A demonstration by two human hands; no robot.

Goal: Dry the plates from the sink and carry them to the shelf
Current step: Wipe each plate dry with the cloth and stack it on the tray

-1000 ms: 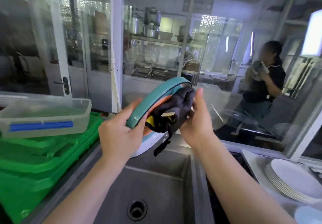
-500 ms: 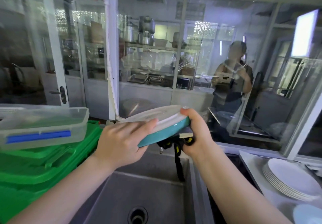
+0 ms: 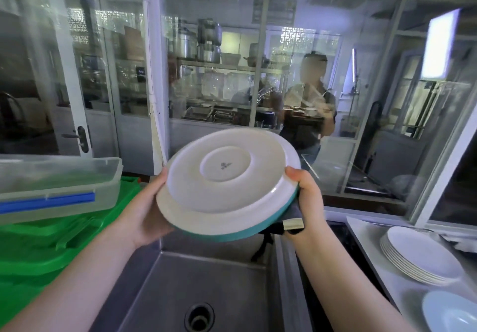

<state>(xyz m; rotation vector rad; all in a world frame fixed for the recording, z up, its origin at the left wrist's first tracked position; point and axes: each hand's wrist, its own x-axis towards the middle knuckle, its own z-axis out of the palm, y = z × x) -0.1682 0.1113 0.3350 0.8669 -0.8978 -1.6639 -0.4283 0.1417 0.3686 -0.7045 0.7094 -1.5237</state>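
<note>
Plate (image 3: pixel 227 179): round, white underside turned up toward the camera, small dark maker's mark at the centre of the foot ring, teal edge showing along the lower right rim. Tilted, near edge lower. Held in the air above the sink (image 3: pixel 196 280), in front of the window glass.

Left hand (image 3: pixel 144 213): at the plate's left rim, thumb against the upper edge, fingers curled under it and hidden behind the plate.

Right hand (image 3: pixel 307 200): at the plate's right rim, thumb on the white underside, fingers wrapped beneath. The same hand also clutches a dark cloth (image 3: pixel 276 228) against the plate's hidden face; a pale tag hangs from the cloth just below the rim, and a dark strap trails down toward the sink.

Sink: stainless steel, drain hole at the bottom centre, directly below the plate.

Stack (image 3: pixel 418 256): white plates, piled flat on the steel counter to the right of the sink, well apart from the held plate.

Bowl (image 3: pixel 449 311): pale blue, on the same counter, near the stack, at the lower right corner.

Box (image 3: pixel 59 184): clear plastic with a blue clip, lying on green bins (image 3: pixel 46 249) left of the sink.

Reflection (image 3: pixel 307 109): a person, blurred, seen in the glass behind the plate.
</note>
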